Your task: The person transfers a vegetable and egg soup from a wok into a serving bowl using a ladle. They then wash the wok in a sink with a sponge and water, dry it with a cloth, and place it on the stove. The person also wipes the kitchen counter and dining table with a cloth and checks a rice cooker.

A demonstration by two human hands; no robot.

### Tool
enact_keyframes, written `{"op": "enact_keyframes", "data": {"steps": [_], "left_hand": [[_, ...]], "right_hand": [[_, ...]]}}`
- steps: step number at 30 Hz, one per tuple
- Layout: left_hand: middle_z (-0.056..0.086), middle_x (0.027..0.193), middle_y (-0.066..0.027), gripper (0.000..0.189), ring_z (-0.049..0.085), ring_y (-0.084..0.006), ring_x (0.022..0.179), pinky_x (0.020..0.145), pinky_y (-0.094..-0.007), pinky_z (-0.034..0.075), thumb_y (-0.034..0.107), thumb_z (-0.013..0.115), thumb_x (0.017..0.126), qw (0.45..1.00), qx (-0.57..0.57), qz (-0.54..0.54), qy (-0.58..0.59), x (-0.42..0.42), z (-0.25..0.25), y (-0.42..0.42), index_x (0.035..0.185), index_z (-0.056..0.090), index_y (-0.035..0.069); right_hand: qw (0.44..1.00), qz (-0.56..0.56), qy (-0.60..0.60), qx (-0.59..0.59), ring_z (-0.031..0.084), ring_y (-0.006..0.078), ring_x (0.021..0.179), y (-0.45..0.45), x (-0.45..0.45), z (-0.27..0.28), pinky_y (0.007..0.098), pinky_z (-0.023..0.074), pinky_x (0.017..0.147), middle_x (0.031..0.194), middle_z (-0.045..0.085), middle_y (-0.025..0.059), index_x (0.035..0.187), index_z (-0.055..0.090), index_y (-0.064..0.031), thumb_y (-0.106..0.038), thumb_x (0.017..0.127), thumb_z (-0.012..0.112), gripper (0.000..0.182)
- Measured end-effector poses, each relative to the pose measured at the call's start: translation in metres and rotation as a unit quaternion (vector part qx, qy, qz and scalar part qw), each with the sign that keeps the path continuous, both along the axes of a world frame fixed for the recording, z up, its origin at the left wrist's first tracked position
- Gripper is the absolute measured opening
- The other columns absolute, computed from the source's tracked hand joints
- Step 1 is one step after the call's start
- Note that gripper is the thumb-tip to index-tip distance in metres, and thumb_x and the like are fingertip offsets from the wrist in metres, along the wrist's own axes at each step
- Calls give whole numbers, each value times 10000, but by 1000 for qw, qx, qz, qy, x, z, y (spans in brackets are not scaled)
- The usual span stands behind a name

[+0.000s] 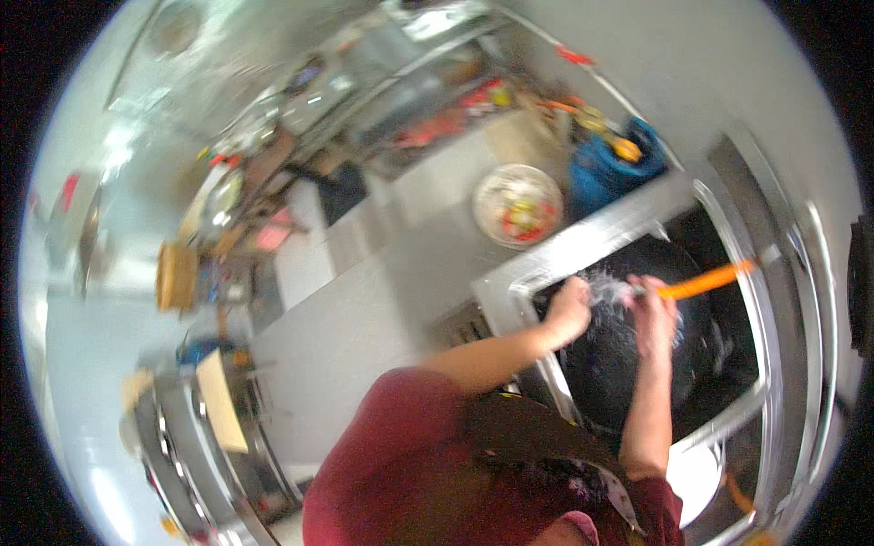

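A black basin (614, 368) with a broad metal rim lies under both hands. My left hand (572, 312) is over its upper left part, fingers curled; blur hides whether it holds anything. To its right, my right hand (653, 315) is raised at the end of an orange tube (707, 280), which reaches in from the right rim. Whether the fingers grip the tube or only touch the water by it cannot be told. Splashing water (604, 290) fills the gap between the hands, which are apart.
Beyond the basin, a round container (517, 205) of red and yellow-green pieces stands on the floor beside a blue bin (611, 167). A white round thing (693, 478) is at the lower right. Shelving (423, 95) runs along the far side; metal equipment (198, 450) stands at left.
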State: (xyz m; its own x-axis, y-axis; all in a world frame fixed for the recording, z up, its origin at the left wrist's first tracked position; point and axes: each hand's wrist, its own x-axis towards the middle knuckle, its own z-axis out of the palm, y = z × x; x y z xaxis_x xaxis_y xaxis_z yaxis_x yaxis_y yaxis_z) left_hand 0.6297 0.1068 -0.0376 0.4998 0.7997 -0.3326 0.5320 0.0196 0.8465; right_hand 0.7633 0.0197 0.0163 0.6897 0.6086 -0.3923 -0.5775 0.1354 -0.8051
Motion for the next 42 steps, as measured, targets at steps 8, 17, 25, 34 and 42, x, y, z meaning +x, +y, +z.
{"op": "enact_keyframes", "data": {"steps": [8,17,25,34,42], "left_hand": [[547,1125,-239,483,526,-344,1055,893,-393,416,200,659,760,952,-279,115,51,-45,57,26,1122,504,-80],[547,1113,-235,511,565,-319,982,845,-396,451,347,551,822,948,-283,-78,124,-41,21,39,1066,531,-103],[489,1205,-205,715,507,-258,1007,849,-386,412,275,646,800,967,-204,-28,149,-45,23,39,1297,290,-97],[520,690,-23,153,487,-115,552,485,-238,416,201,589,870,918,-377,68,-108,-32,64,22,862,530,59],[478,661,-20,204,435,-113,518,478,-248,370,234,581,876,897,-413,67,-145,-12,140,40,865,535,36]], "right_hand": [[996,87,26,20,571,152,740,-23,2,-15,265,483,633,931,603,103,1003,555,-47,-183,881,553,183],[997,48,-33,-57,587,136,733,13,38,-31,276,511,681,902,601,56,1085,574,-16,-239,847,619,329],[993,-11,-63,-96,596,144,704,-16,53,-64,280,512,595,813,603,53,979,582,-32,-179,866,580,186],[978,58,-8,-200,616,174,665,-67,42,-45,313,535,599,829,623,89,981,572,-10,-238,881,566,249],[936,194,-207,-209,564,206,1015,-89,66,-78,347,444,892,1060,607,81,1131,563,-37,-308,811,656,429]]}}
